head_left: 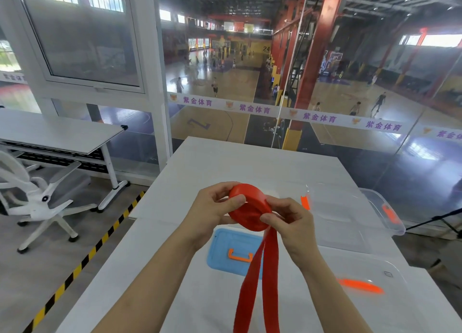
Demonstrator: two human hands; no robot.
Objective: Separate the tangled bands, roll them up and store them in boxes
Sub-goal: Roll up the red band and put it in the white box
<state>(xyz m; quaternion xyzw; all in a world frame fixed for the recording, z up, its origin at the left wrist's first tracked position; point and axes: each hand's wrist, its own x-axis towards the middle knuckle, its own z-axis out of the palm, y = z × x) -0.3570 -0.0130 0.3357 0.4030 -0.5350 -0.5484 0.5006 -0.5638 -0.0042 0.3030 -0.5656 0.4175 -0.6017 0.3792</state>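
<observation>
Above the white table (225, 162), our left hand (212, 207) grips the rolled red band (250, 207) while our right hand (292, 222) pinches its rim; two tails hang over the blue lid (225, 247).

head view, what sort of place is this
Probably an office-like room overlooking an indoor sports hall. Through the glass wall lie basketball courts with players; inside stand a white table and an office chair.
</observation>
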